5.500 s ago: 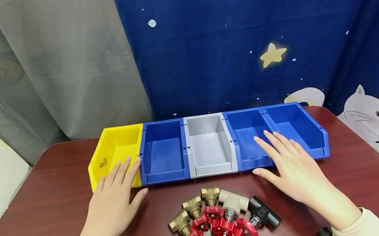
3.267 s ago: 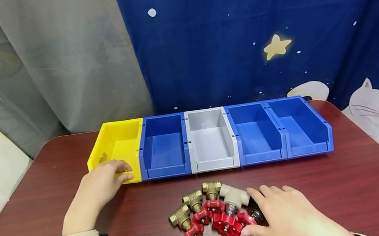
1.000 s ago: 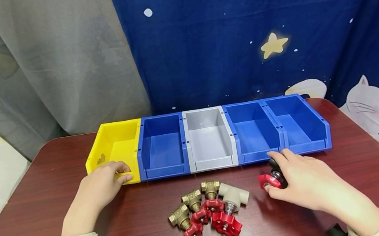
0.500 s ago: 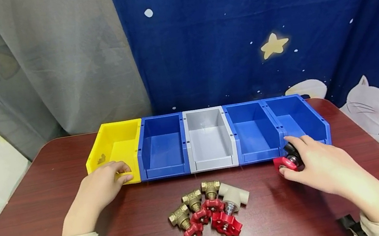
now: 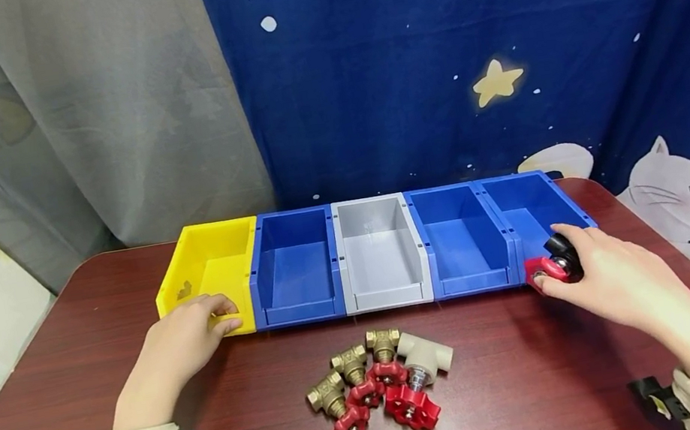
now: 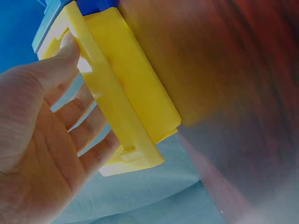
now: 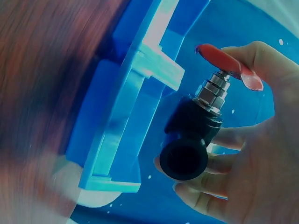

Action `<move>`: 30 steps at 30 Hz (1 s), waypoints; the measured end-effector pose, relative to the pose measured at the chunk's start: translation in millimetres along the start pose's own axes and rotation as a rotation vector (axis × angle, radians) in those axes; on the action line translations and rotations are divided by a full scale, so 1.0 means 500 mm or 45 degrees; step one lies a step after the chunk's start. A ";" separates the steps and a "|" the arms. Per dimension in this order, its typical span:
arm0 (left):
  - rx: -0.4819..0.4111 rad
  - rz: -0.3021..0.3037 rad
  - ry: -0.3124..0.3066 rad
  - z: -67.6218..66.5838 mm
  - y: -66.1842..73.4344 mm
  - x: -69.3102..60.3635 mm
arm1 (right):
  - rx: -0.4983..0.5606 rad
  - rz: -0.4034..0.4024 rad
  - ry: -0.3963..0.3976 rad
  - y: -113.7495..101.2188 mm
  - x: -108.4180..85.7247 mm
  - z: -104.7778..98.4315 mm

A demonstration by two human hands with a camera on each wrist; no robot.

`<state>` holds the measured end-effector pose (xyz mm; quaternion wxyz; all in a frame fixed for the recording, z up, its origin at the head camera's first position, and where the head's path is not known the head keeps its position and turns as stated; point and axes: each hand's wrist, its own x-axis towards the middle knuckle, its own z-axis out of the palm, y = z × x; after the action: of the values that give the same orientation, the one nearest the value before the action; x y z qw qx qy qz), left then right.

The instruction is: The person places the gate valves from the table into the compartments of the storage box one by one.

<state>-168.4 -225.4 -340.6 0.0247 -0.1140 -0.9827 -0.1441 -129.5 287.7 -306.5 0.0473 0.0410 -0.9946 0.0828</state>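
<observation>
— One black valve [image 5: 568,261], and the right grip [image 5: 626,278] has it. How is it held?

— Snugly. In the right wrist view the thumb is on its red handle [image 7: 225,59] and the other fingers lie behind the black body [image 7: 194,116]. So it sits at the fingertips, off the left side of the palm.

— And its long axis?

— Handle to body runs roughly left to right across the head view, handle leftmost, body closer to the palm.

— What would a move turn on, then?

— Valve against the front lip [image 7: 117,128] of the right-end blue bin [image 5: 516,198], I'd judge. From the head it overlaps that bin's open front; from the right wrist a gap shows between valve and lip. How high it hangs, I can't tell.

— Is the left grip [image 5: 184,341] any nearer?

— No, well apart: it rests at the front edge of the yellow bin [image 5: 213,243], fingers loosely bent. Whether it pinches that edge I can't tell.

— And the others?

— Three brass valves [image 5: 349,363] and a pale valve [image 5: 431,354] lie on the tabletop [image 5: 518,388] between the hands, the pale one closest to the right grip.
</observation>
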 end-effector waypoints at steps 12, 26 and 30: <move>-0.024 -0.014 -0.028 0.010 0.000 -0.001 | 0.016 0.052 0.057 0.039 0.016 0.012; -0.016 -0.020 -0.029 0.000 -0.004 0.002 | -0.060 -0.083 0.223 0.072 0.078 0.007; -0.019 -0.011 -0.022 0.001 -0.003 0.002 | -0.120 -0.131 0.232 0.073 0.093 -0.001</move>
<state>-169.7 -226.7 -341.3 0.0146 -0.1112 -0.9822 -0.1507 -179.1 320.3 -307.3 0.1435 0.0819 -0.9856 0.0366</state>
